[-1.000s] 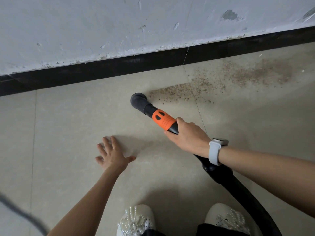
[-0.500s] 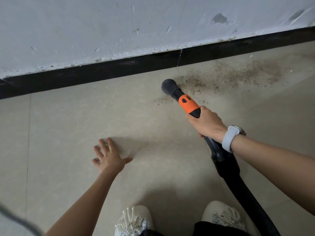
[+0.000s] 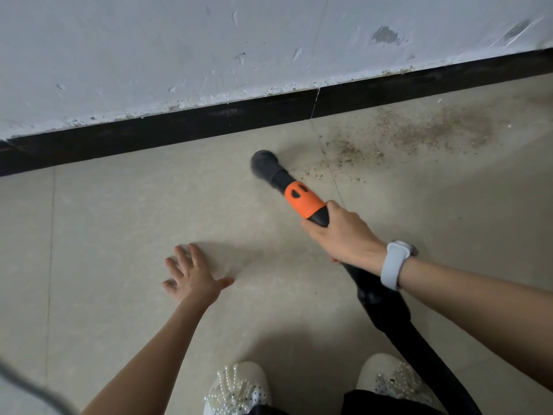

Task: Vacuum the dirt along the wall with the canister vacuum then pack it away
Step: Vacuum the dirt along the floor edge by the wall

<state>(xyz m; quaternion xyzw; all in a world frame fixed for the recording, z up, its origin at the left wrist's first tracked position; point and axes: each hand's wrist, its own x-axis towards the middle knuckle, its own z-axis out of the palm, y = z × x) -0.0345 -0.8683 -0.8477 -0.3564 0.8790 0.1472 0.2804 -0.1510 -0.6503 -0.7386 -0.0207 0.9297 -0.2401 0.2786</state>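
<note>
Two pearl-beaded shoes point(image 3: 236, 387) stand nearest on the tiled floor point(image 3: 119, 235). The left hand point(image 3: 191, 277) hovers with fingers spread, holding nothing. The right hand point(image 3: 344, 235) grips the vacuum hose handle point(image 3: 305, 202); its round brush nozzle point(image 3: 264, 164) sits just left of the dirt point(image 3: 419, 136) beside the black skirting point(image 3: 179, 127).

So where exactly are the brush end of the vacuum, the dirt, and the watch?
brush nozzle point(image 3: 264, 164): head view, on the round dark brush head.
dirt point(image 3: 434, 131): head view, on the thick patch by the skirting.
watch point(image 3: 394, 265): head view, on the white strap at the right wrist.
</note>
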